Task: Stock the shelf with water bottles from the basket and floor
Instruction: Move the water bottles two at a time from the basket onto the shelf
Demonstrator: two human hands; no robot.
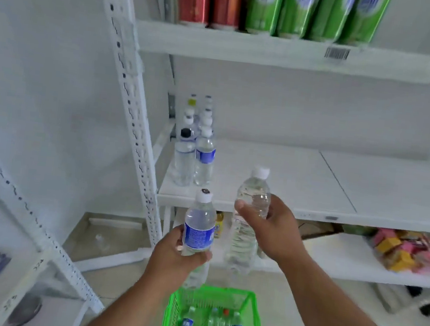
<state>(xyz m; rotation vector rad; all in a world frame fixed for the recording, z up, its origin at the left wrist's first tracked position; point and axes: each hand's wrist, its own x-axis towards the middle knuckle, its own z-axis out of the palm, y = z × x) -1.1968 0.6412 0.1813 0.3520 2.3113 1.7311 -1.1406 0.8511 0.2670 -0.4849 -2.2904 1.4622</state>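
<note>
My left hand (179,258) grips a blue-labelled water bottle (199,230) upright, just below the middle shelf's front edge. My right hand (270,228) grips a clear unlabelled water bottle (250,207) by its upper body, its white cap level with the shelf. Two rows of water bottles (195,147) stand at the left end of the middle shelf (313,184). Below my arms sits a green basket (253,314) holding several more bottles lying down.
The top shelf (275,50) carries red and green cans. The lower shelf holds pink and yellow packets (407,251) at the right and a small yellow bottle (218,225). A white perforated upright (132,105) bounds the shelf's left side. A second rack stands at the far left.
</note>
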